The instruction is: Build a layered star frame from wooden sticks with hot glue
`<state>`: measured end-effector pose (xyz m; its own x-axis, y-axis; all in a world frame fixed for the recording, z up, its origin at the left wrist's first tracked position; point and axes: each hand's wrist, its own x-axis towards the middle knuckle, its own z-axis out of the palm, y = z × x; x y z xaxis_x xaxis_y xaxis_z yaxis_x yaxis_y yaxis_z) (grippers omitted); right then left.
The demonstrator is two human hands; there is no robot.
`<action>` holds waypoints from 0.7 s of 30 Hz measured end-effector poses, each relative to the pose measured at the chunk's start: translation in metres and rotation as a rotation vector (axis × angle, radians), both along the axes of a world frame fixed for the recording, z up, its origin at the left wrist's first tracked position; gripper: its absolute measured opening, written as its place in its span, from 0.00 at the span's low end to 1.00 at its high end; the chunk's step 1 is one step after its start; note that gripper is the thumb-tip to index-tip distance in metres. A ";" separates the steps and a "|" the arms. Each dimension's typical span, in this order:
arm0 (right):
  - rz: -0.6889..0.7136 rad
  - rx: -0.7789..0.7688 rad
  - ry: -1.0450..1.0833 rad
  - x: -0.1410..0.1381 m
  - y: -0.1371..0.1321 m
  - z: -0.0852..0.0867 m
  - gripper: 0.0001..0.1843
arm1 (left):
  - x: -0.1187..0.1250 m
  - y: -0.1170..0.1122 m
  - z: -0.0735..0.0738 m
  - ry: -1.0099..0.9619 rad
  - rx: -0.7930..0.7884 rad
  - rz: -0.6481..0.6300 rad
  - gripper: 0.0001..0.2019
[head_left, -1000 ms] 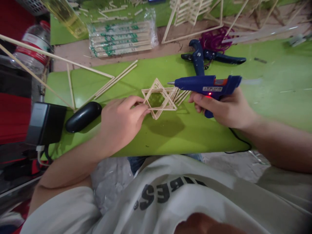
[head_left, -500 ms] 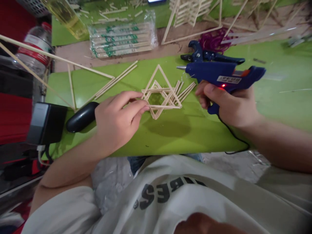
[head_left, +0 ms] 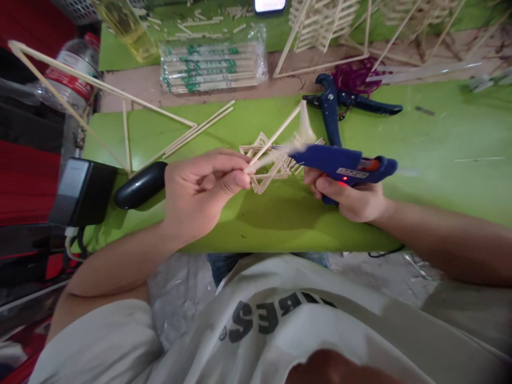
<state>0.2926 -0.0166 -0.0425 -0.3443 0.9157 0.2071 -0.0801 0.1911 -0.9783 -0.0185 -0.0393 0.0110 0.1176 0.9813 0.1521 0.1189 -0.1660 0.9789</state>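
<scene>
Pinched at one corner by my left hand (head_left: pixel 204 192), a stick triangle (head_left: pixel 278 132) is lifted and tilted, its right side smeared by motion. Below it, a small frame of glued wooden sticks (head_left: pixel 262 184) lies on the green tabletop. My right hand (head_left: pixel 348 197) is wrapped round the grip of a blue glue gun (head_left: pixel 330 160) with a red light on. The gun points left, and its nozzle is beside the raised triangle, partly lost in the blur; whether they touch I cannot tell. Several short sticks lie behind the frame, partly hidden.
A blue cutter (head_left: pixel 330 104) lies behind the glue gun beside purple cord (head_left: pixel 354 74). Packaged sticks (head_left: pixel 212 66) are at the back. On the left are a large stick frame (head_left: pixel 126 133), a black oval object (head_left: pixel 142 186), a black box (head_left: pixel 84 192) and a bottle (head_left: pixel 74 69).
My left hand has lifted the top triangle off the stick frame and tilted it. The glue gun has moved left and down in my right hand, bringing its nozzle close to the triangle.
</scene>
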 end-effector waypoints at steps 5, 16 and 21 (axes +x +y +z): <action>-0.025 0.362 -0.154 -0.005 0.002 0.021 0.05 | 0.008 0.008 -0.008 -0.298 -0.253 0.019 0.19; 0.022 0.568 -0.172 -0.009 -0.001 0.026 0.05 | 0.010 0.004 -0.015 -0.243 -0.302 -0.051 0.22; 0.021 0.571 -0.193 -0.009 -0.001 0.027 0.06 | 0.014 0.003 -0.017 -0.266 -0.321 -0.033 0.22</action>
<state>0.2834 -0.0177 -0.0157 -0.4418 0.6703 0.5963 0.0791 0.6912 -0.7184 -0.0046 -0.0358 -0.0056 0.1475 0.9802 -0.1320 -0.1458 0.1535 0.9773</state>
